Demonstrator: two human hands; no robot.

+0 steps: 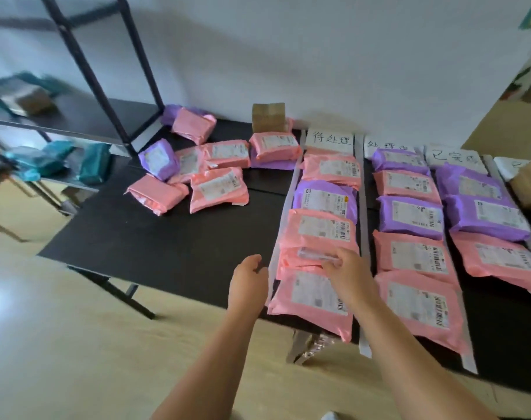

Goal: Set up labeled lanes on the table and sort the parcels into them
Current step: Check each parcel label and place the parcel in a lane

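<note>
A black table (pixel 155 237) carries three lanes marked by white tape strips and hand-written paper labels (pixel 329 138). Pink and purple parcels fill each lane. In the left lane, my right hand (pixel 343 268) rests with curled fingers on the edge of a pink parcel (pixel 303 256) lying on the row. My left hand (pixel 249 277) hovers just left of that lane, fingers relaxed, holding nothing. A loose heap of pink and purple parcels (pixel 197 168) lies at the far left of the table.
A small stack of brown cartons (pixel 268 116) stands against the wall behind the heap. A black metal shelf rack (pixel 76 116) with teal bags is at the left. Cardboard boxes (pixel 530 183) sit at the right edge. Pale floor lies below.
</note>
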